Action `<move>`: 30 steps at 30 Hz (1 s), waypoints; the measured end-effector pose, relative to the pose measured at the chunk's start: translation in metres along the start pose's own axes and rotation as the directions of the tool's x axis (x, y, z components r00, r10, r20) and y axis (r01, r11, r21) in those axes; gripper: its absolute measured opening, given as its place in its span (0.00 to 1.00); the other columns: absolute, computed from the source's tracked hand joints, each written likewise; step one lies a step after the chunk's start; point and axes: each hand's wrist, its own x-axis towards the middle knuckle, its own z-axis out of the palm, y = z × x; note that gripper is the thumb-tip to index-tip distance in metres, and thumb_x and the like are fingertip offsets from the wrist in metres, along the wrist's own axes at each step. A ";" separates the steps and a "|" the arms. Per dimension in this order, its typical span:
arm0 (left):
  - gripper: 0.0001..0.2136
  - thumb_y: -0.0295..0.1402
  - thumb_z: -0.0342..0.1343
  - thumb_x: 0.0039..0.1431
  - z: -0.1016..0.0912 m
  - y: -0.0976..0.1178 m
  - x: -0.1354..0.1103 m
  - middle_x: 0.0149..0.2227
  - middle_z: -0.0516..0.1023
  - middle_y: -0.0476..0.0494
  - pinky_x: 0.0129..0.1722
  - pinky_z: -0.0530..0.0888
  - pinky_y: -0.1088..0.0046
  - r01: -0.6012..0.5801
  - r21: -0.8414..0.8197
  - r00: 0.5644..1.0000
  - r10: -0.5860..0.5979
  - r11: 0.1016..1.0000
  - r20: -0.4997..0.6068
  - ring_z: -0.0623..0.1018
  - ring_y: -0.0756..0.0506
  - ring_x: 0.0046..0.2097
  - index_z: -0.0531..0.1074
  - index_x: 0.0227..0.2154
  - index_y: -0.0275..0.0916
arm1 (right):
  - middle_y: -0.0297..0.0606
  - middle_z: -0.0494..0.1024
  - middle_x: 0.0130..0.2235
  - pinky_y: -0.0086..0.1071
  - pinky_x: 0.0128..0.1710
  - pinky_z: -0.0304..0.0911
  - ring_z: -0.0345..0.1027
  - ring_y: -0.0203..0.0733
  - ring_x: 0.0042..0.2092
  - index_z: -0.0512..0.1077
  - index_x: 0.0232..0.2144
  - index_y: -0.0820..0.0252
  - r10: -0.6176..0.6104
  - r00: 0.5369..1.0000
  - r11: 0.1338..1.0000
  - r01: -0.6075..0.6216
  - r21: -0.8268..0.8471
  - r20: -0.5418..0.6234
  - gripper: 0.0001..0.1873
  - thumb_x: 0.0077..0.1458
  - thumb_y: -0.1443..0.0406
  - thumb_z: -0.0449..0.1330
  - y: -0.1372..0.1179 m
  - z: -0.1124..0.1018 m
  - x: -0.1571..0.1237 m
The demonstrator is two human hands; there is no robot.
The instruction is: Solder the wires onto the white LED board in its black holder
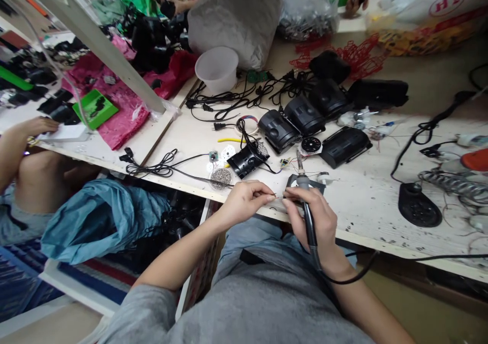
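My right hand (pixel 316 214) is wrapped round a soldering iron (pixel 303 181), its metal tip pointing away from me over the bench. Close beside it, my left hand (pixel 247 199) pinches a thin wire near the bench's front edge. A black cord (pixel 202 176) runs from a coil at the left to behind that hand. Just beyond lie an opened black housing (pixel 249 158) with a cord on it, a small circuit board (pixel 284 162) and a round tub of solder-coloured wire (pixel 221 178). A dark flat part with a white disc (pixel 305 182) sits partly hidden behind my right hand.
Several black housings (pixel 280 129) stand at the middle back, near a white bowl (pixel 217 69). A black oval part (pixel 419 204) and a spring-like metal coil (pixel 453 186) lie to the right. At the left, another person's hand (pixel 40 125) rests near a green tray (pixel 95 110).
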 end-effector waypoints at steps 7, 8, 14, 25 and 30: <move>0.09 0.33 0.51 0.70 0.014 -0.005 -0.012 0.33 0.78 0.44 0.42 0.72 0.67 -0.250 0.547 0.962 0.268 0.799 0.047 0.77 0.44 0.37 0.75 0.36 0.38 | 0.39 0.76 0.38 0.34 0.38 0.72 0.73 0.41 0.37 0.70 0.51 0.55 -0.082 0.995 0.986 0.073 -0.151 -0.054 0.20 0.58 0.74 0.64 0.011 -0.010 -0.007; 0.10 0.34 0.49 0.71 0.015 -0.008 -0.015 0.33 0.77 0.44 0.41 0.72 0.68 -0.254 0.586 0.960 0.273 0.770 0.057 0.77 0.45 0.36 0.74 0.36 0.38 | 0.41 0.77 0.40 0.35 0.39 0.73 0.74 0.43 0.39 0.70 0.52 0.54 -0.103 0.993 0.974 0.088 -0.208 -0.063 0.22 0.57 0.73 0.66 0.018 -0.017 -0.010; 0.10 0.34 0.48 0.71 0.012 -0.020 -0.031 0.34 0.76 0.45 0.33 0.71 0.73 -0.172 0.528 0.979 0.202 0.832 0.001 0.77 0.47 0.35 0.72 0.37 0.40 | 0.50 0.79 0.51 0.41 0.45 0.76 0.76 0.50 0.48 0.67 0.57 0.57 -0.115 0.993 0.928 0.118 -0.353 0.031 0.30 0.55 0.61 0.70 0.058 -0.048 -0.027; 0.08 0.37 0.57 0.65 0.016 -0.013 -0.010 0.28 0.77 0.48 0.32 0.71 0.76 -0.051 0.055 0.987 0.058 0.997 -0.149 0.76 0.50 0.30 0.75 0.34 0.37 | 0.50 0.78 0.48 0.49 0.49 0.70 0.72 0.54 0.49 0.68 0.55 0.57 -0.125 0.985 0.940 0.156 -0.305 0.118 0.26 0.57 0.62 0.68 0.048 -0.018 -0.023; 0.06 0.33 0.56 0.66 0.026 -0.018 -0.008 0.37 0.80 0.42 0.40 0.75 0.71 -0.181 0.101 0.954 0.200 0.978 -0.222 0.79 0.47 0.39 0.75 0.35 0.37 | 0.48 0.78 0.48 0.50 0.51 0.68 0.70 0.55 0.52 0.68 0.53 0.57 -0.118 0.987 0.938 0.148 -0.313 0.113 0.23 0.57 0.65 0.68 0.038 -0.012 -0.024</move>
